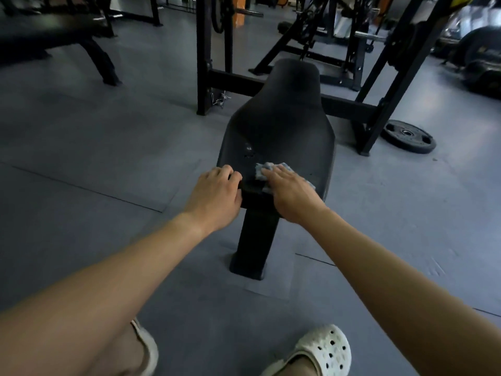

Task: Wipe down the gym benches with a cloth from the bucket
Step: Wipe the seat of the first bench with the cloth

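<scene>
A black padded bench (279, 126) stands in front of me on a single black post, its pad widening toward me and narrowing at the far end. My right hand (291, 195) lies flat with straight fingers on a grey-blue cloth (267, 168), pressing it onto the near end of the pad. My left hand (217, 194) grips the near left corner of the pad, fingers curled over the edge. No bucket is in view.
A black rack frame (298, 95) crosses behind the bench. A weight plate (408, 136) lies on the grey floor at the right. Another dark bench (51, 36) stands at the far left. My white clogs (322, 351) are at the bottom edge.
</scene>
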`<action>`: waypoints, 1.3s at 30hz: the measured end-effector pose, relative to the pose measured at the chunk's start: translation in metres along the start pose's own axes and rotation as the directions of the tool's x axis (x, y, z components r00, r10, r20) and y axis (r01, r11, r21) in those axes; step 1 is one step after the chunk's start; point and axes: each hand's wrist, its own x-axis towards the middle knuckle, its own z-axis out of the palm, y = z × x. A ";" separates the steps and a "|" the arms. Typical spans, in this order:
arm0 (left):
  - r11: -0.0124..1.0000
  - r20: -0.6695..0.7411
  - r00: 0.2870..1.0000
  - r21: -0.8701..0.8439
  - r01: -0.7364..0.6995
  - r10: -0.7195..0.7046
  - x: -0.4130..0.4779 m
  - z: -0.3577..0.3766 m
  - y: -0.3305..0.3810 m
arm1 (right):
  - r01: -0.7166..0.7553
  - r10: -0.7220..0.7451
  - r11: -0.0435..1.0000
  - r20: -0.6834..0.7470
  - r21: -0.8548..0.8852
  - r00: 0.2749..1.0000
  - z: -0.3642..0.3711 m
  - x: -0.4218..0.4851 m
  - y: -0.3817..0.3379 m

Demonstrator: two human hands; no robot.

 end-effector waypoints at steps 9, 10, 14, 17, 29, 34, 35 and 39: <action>0.963 -0.145 0.975 -0.234 0.132 -0.169 0.055 0.024 -0.056 | 0.089 -0.091 0.992 0.018 0.094 0.996 0.011 0.038 -0.029; 0.957 -0.125 0.979 -0.262 0.122 -0.159 0.062 0.027 -0.062 | 0.089 -0.093 0.991 0.033 0.104 0.995 0.010 0.047 -0.023; 0.931 -0.135 0.989 -0.365 0.010 -0.064 0.076 0.039 -0.082 | -0.037 0.032 0.995 0.054 0.095 0.998 0.012 0.098 -0.003; 0.903 -0.152 0.988 -0.423 -0.071 0.007 0.078 0.040 -0.095 | -0.164 0.160 0.984 0.055 0.075 0.986 0.012 0.140 -0.001; 0.835 -0.195 0.961 -0.480 -0.269 0.197 0.093 0.036 -0.124 | -0.083 0.081 0.992 0.015 0.100 0.997 0.013 0.080 -0.039; 0.806 -0.188 0.952 -0.508 -0.304 0.241 0.099 0.037 -0.134 | -0.201 0.204 0.979 -0.058 0.044 0.977 0.014 0.113 -0.011; 0.801 -0.181 0.949 -0.509 -0.315 0.258 0.100 0.037 -0.135 | -0.281 0.286 0.957 -0.100 0.067 0.953 0.018 0.124 -0.010; 0.786 -0.182 0.929 -0.495 -0.370 0.323 0.106 0.035 -0.139 | -0.414 0.430 0.902 -0.153 0.127 0.890 0.029 0.145 -0.030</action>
